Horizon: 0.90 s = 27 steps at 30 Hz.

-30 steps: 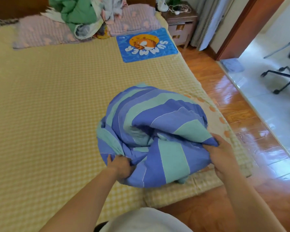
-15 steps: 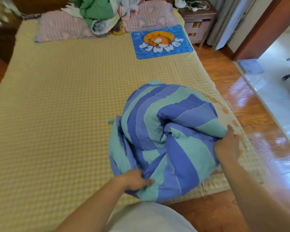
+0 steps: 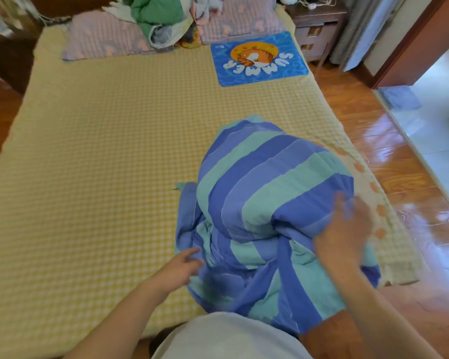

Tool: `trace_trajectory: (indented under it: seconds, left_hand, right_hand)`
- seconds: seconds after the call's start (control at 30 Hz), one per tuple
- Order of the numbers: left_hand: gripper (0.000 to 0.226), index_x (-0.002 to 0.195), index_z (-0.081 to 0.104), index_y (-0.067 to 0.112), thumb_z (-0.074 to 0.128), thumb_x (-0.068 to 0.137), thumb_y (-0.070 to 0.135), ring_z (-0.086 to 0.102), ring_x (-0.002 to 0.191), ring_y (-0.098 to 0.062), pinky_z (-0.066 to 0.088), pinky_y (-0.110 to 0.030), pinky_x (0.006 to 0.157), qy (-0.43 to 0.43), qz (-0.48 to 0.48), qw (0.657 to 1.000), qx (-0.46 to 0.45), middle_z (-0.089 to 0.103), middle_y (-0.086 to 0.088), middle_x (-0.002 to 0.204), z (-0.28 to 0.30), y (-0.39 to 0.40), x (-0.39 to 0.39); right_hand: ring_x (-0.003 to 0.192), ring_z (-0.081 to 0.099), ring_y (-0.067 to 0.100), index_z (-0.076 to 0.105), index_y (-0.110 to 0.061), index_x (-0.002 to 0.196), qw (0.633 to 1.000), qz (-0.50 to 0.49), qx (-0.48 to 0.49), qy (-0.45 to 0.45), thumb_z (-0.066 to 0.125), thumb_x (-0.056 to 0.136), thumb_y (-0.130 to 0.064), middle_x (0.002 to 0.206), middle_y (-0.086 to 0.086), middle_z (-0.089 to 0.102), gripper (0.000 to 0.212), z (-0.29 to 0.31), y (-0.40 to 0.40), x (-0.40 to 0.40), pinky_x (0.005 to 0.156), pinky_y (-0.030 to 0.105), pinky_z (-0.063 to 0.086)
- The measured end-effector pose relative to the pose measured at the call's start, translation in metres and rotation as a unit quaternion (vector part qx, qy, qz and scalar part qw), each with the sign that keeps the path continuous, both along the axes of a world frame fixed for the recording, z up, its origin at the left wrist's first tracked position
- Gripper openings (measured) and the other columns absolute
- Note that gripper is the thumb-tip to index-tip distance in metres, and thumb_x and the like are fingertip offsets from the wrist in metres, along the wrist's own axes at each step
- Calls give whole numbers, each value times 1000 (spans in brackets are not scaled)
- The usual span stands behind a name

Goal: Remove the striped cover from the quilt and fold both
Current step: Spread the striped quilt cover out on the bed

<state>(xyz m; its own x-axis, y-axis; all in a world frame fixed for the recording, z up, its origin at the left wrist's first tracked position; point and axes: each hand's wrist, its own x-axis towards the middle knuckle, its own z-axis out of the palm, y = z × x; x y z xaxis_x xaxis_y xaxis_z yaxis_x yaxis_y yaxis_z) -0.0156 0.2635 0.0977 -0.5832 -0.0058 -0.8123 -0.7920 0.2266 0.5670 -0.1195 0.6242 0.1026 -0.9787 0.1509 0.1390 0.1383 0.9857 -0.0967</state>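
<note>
Striped cover (image 3: 267,200) under both hands, left hand (image 3: 183,265) loose-fingered, right hand (image 3: 344,229) blurred, grip unclear

— What does the striped cover (image 3: 267,193) look like?

— Broad bands of deep blue, lighter blue and teal, with thin white lines between some of them. It is bunched into a rounded, puffy mound, the bands curving over the top.

— And the quilt?

— It cannot be seen on its own; only the padded bulk under the stripes suggests where it is.

— Where does the bundle lie?

— On the bed (image 3: 88,177), at the near right corner. The high, plump part sits toward the bed's right edge. Below it the cloth goes slack and creased, spilling over the near edge. A loose flap trails on the left side of the mound.
</note>
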Motion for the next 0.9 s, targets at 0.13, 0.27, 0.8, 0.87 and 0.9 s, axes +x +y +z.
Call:
trace_trajectory:
  seconds: [0.13,0.27,0.8,0.87,0.9]
  left_hand:
    - [38,135,52,26,58,97,30,66,105,-19,51,-34,90,-24,-20,999,-19,64,2,119,8,-3,-17]
    - [31,127,53,24,59,97,29,65,103,-19,51,-38,94,-5,-39,999,-33,63,0,118,9,-11,-24]
    - [86,153,20,42,74,86,46,48,131,1,34,-31,110,72,42,981,175,44,14,151,-20,95,-122]
    - [61,143,37,45,69,92,38,60,118,-1,41,-35,110,104,33,970,220,59,15,137,-12,145,-133]
    - [54,142,41,42,66,94,34,62,117,-6,44,-38,109,124,23,967,220,62,13,133,-7,171,-136]
  right_hand:
    - [143,27,38,38,-23,145,960,173,145,-164,58,90,-39,149,11,41,60,-10,-75,-25,118,57,2]
    - [81,60,32,55,-22,103,985,9,-139,-99,48,87,-20,84,3,62,17,14,-46,-69,71,38,44]
    - [114,57,42,49,-4,138,891,-344,-216,-205,59,82,4,127,28,57,57,41,96,46,87,42,46]
    - [124,51,36,49,-10,141,909,-294,-203,-215,60,84,-2,137,21,52,58,38,78,42,96,38,42]
    - [130,47,32,50,-12,141,918,-261,-217,-204,62,88,-8,142,16,49,55,39,66,41,104,38,38]
